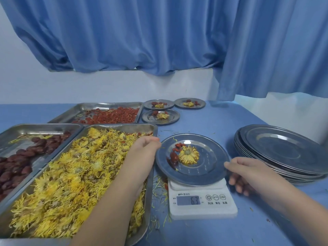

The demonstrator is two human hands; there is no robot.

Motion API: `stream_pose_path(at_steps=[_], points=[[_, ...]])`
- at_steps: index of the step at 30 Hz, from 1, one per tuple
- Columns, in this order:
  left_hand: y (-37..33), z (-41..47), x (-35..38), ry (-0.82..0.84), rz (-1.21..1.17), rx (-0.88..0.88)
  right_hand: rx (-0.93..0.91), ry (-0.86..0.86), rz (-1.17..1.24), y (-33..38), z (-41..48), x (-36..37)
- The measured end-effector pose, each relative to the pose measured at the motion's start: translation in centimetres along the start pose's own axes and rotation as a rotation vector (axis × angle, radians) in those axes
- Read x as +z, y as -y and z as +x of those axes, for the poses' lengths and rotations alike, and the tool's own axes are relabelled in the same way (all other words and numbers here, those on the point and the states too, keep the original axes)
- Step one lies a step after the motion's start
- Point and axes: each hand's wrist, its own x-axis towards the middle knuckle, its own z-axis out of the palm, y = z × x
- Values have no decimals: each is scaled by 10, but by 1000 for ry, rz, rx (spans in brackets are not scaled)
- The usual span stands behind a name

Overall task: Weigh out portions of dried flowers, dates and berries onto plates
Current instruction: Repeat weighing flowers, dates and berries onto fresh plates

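The plate [193, 180] sits on the scale [202, 208], with one dried flower [188, 155] near its centre, a date [174, 158] touching the flower's left side and a few berries [179, 145] just behind. The display reads 6.3.

The right grip [248, 173] pinches the plate's right rim, thumb on top and fingers below. The left grip [145, 148] is curled at the left rim. From where I stand, I cannot tell whether it holds the rim or only touches it.

The step in hand looks like lifting the weighed plate off the scale.
- Lift with both sides level, since the smooth plate lets the date and berries slide.
- Raise it straight up before moving it away.

The left forearm lies across the flower tray [150, 192]. The date tray [35, 128] lies to its left and the berry tray [99, 106] behind it.

Three filled plates [149, 118] wait at the far side of the counter [213, 233], and there is free counter just beside them. The route passes the flower tray's corner. A stack of empty plates [284, 150] stands near the right grip. Loose petals [159, 185] litter the counter beside the scale.
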Motion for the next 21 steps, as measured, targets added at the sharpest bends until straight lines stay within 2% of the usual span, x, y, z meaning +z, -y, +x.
stream_pose_path(at_steps=[10, 16, 21], points=[[-7, 2, 0, 16, -321, -48, 30, 36, 382, 9, 11, -1], [-8, -1, -4, -127, -249, 33, 21, 45, 522, 30, 35, 15], [-9, 0, -6, -112, -299, 1, 37, -62, 628, 52, 77, 23]])
